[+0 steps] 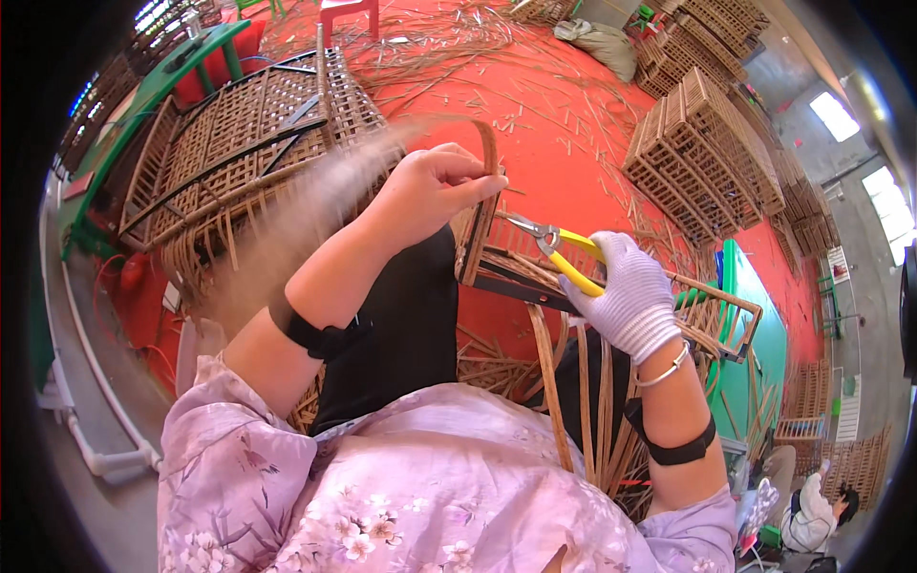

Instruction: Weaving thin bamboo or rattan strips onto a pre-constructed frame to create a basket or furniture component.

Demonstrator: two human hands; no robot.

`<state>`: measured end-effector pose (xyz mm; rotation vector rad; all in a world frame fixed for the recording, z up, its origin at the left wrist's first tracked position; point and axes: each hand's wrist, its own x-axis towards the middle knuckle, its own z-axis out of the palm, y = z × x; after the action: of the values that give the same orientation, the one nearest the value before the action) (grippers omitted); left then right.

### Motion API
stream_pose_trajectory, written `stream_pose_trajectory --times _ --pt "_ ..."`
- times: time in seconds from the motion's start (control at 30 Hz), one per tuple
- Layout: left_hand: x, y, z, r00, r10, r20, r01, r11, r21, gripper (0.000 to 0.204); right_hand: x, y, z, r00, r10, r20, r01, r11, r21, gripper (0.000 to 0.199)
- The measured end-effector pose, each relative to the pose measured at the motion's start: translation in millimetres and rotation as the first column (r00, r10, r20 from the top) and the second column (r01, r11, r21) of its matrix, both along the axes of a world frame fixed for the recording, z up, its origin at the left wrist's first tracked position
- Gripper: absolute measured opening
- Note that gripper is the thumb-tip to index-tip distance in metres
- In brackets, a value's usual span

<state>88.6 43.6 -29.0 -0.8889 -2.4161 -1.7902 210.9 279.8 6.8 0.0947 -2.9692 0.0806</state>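
My left hand (435,191), bare, pinches a brown wicker strip (490,143) between thumb and fingers at the upper corner of a woven frame. The strip bends over at the top, and its far end smears with motion toward the left. That frame (516,286), dark-edged with wooden rails, lies across my lap, with long loose strips (544,382) hanging from it toward me. My right hand (621,291), in a whitish knit glove, is closed round the yellow handles of pruning shears (576,250). The shears' metal blades point left, close to the frame's upright corner.
A large half-woven basket (258,124) stands at my left beside a green table (205,48). Stacked finished baskets (702,158) stand at far right. Cut strips litter the red floor (564,124). A green board (759,325) and another person (812,511) are at right.
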Motion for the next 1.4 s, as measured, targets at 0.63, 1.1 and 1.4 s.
stream_pose_trajectory --times 0.63,1.1,1.4 --pt "-1 -13 -8 0.995 -0.096 0.024 0.095 0.995 0.012 0.022 -15 -10 5 0.999 0.031 -0.040 -0.024 0.986 0.164 0.054" --pt "2 -9 -4 0.996 -0.087 0.025 0.086 0.996 0.017 0.020 -26 -15 6 0.994 0.083 -0.073 -0.058 0.953 0.297 0.052" --pt "2 -9 -8 0.995 -0.103 0.012 0.102 0.994 0.036 0.022 -23 -15 -3 0.979 0.123 -0.165 -0.067 0.950 0.306 0.045"
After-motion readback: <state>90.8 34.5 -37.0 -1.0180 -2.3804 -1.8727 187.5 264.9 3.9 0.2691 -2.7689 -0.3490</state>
